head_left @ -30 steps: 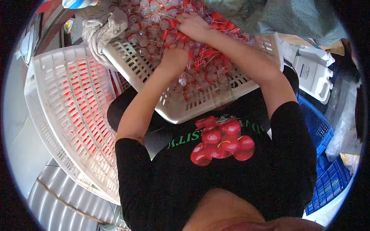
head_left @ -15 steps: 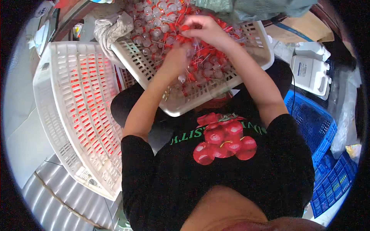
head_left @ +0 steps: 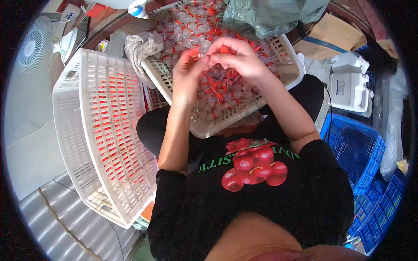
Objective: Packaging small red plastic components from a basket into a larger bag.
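Observation:
Both my hands meet over a white plastic basket (head_left: 226,125) heaped with small clear plastic bottles (head_left: 185,32) ringed in red, and loose red plastic pieces (head_left: 215,85) with thin clear stems. Between the fingers of my left hand (head_left: 188,74) a small clear bottle (head_left: 204,46) stands upright. My right hand (head_left: 244,58) is curled close beside it, thumb and forefinger pinched around a red piece (head_left: 224,49). The two hands' fingertips nearly touch at the bottle. My fingers partly hide the bottle's lower end and the red piece.
A tall white slatted crate (head_left: 115,130) with red things behind its slats stands at left. A grey cloth (head_left: 143,47) hangs over the basket's left rim; a greenish plastic bag (head_left: 274,17) lies behind. At right are white jugs (head_left: 348,89) and a blue crate (head_left: 355,148).
My hands have come up from the heap and drawn together, and a clear bottle now shows between them. The whole view has shifted slightly, bringing a fan into sight at left.

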Tool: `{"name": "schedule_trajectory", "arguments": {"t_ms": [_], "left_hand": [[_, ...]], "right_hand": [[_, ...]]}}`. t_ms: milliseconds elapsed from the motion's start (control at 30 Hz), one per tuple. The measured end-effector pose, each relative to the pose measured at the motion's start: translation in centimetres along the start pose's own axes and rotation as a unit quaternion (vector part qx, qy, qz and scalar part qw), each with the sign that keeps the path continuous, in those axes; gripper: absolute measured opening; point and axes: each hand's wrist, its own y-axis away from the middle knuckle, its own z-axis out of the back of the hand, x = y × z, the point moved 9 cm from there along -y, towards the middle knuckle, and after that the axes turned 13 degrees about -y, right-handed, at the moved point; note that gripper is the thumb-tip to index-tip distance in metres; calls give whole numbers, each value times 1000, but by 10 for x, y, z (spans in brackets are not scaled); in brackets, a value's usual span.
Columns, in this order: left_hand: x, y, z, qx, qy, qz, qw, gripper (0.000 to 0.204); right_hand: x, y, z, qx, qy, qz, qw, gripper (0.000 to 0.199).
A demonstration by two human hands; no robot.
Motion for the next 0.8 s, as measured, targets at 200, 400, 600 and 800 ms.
{"name": "schedule_trajectory", "arguments": {"t_ms": [200, 400, 600, 800], "left_hand": [[-25, -33, 19, 9, -179, -46, 983, 29], [-36, -97, 82, -100, -178, -99, 974, 36], [-42, -109, 92, -148, -125, -144, 970, 37], [-47, -111, 95, -171, -207, -140, 953, 36]], "right_hand": [[2, -5, -2, -14, 23, 18, 999, 12], [-10, -31, -5, 3, 48, 32, 998, 13], [-12, -80, -12, 15, -10, 8, 1000, 16], [37, -125, -24, -16, -111, 175, 978, 16]]}}
